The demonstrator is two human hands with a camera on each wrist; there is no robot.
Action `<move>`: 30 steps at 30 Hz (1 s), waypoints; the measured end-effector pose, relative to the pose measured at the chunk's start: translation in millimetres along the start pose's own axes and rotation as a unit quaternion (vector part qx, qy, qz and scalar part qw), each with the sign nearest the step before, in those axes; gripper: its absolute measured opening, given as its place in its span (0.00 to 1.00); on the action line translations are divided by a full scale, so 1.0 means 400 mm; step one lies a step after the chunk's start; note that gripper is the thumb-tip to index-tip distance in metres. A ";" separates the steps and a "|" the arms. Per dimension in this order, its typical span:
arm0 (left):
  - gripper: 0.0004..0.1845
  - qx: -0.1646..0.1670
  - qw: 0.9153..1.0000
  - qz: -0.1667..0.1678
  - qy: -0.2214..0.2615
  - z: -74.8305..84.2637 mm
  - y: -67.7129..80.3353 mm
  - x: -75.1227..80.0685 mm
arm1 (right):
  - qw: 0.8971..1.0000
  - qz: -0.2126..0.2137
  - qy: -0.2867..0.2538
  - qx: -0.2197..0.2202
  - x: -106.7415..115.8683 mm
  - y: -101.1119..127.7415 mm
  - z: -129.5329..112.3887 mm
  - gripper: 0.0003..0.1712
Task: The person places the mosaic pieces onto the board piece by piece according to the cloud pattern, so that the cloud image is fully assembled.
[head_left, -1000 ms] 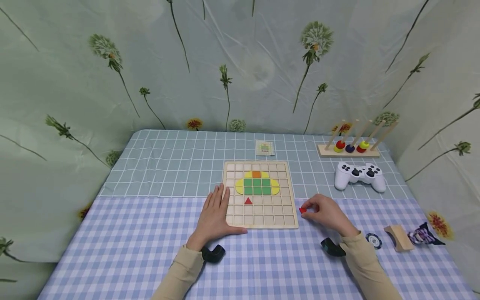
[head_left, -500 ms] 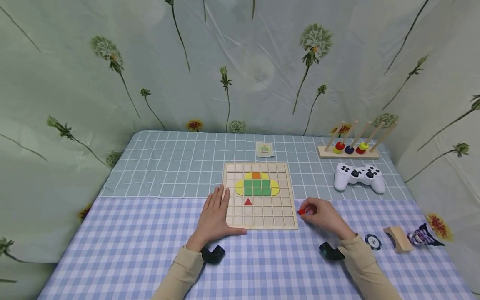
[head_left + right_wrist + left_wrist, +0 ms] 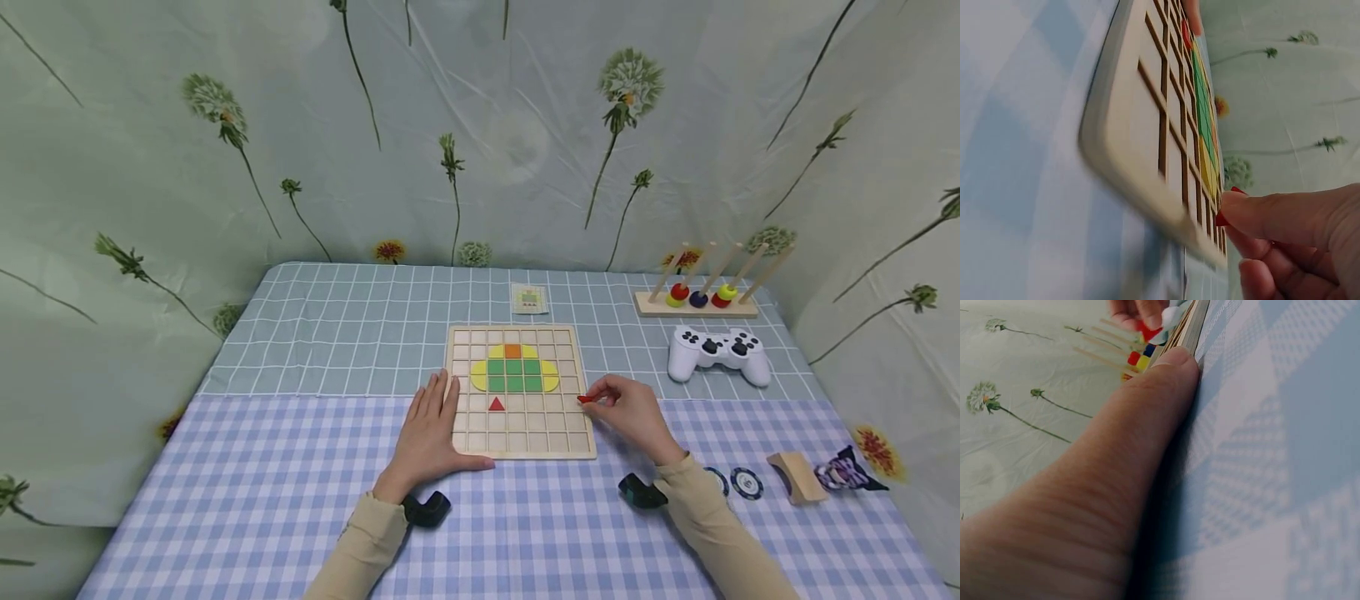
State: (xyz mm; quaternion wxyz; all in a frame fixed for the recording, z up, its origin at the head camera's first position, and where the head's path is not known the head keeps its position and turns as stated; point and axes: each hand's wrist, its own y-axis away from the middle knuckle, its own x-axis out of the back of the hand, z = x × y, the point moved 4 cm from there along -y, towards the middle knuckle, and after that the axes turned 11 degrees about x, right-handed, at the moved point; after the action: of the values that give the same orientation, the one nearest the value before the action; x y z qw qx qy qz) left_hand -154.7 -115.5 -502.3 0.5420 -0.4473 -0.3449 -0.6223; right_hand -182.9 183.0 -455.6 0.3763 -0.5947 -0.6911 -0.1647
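**Right hand brings a small red piece to the edge of the puzzle board**

I am looking down at a counter (image 3: 300, 500) covered in blue checked cloth. My landmark is the wooden grid board (image 3: 517, 442), which lies flat in the middle of the counter.

On the board I see a pattern of coloured tiles: green squares (image 3: 513, 374) in the centre, yellow curved pieces (image 3: 477, 374) on either side of them, and one orange square (image 3: 512, 351) on the far side of the green block. A red triangle (image 3: 496, 404) sits alone in a cell just nearer to me than the green squares.

My left hand (image 3: 431, 429) lies flat with relaxed, straight fingers, resting on the board's left edge and near left corner; it grasps nothing.

My right hand (image 3: 626, 412) is at the board's right edge. Its fingertips pinch a small red piece (image 3: 584, 399), which is held over the board's rightmost column. The right wrist view shows the piece (image 3: 1222, 219) touching or just above the board's rim; I cannot tell which.

Beyond the board lies a small pattern card (image 3: 529, 298). To the board's right and farther back are a white game controller (image 3: 718, 352) and a wooden peg stand with coloured rings (image 3: 697, 296). To the right and nearer to me are two poker chips (image 3: 746, 482) and a curved wooden block (image 3: 797, 476).
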 end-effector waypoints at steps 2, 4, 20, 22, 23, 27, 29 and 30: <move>0.71 0.000 1.000 -0.001 0.001 0.000 0.000 0.000 | 1.000 0.001 -0.015 0.008 -0.017 -0.012 -0.016 0.08; 0.71 0.002 1.000 -0.003 -0.001 0.000 0.000 -0.001 | 0.999 -0.003 -0.029 0.015 -0.037 -0.024 -0.031 0.07; 0.72 0.004 1.000 -0.004 -0.007 0.001 -0.003 -0.001 | 0.991 -0.078 -0.061 0.094 -0.158 -0.082 -0.135 0.02; 0.72 0.003 1.000 -0.004 -0.007 0.001 -0.003 -0.001 | 0.990 -0.086 -0.055 0.098 -0.165 -0.084 -0.137 0.02; 0.72 0.002 1.000 -0.004 -0.007 0.001 -0.003 0.000 | 0.990 -0.088 -0.050 0.099 -0.167 -0.085 -0.138 0.02; 0.72 0.002 1.000 -0.005 -0.007 0.001 -0.003 0.000 | 0.991 -0.084 -0.026 0.105 -0.173 -0.087 -0.140 0.01; 0.72 0.002 1.000 -0.005 -0.007 0.001 -0.002 0.001 | 0.992 -0.081 -0.013 0.099 -0.174 -0.088 -0.143 0.02; 0.71 0.002 1.000 -0.005 -0.007 0.001 -0.001 0.000 | 0.992 -0.081 -0.005 0.096 -0.176 -0.088 -0.143 0.02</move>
State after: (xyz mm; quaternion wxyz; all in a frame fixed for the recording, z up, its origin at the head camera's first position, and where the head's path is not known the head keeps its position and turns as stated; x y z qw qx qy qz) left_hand -155.1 -115.2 -502.0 0.5377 -0.4487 -0.3521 -0.6210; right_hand -197.0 86.9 -460.5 0.4140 -0.4989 -0.7511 -0.1245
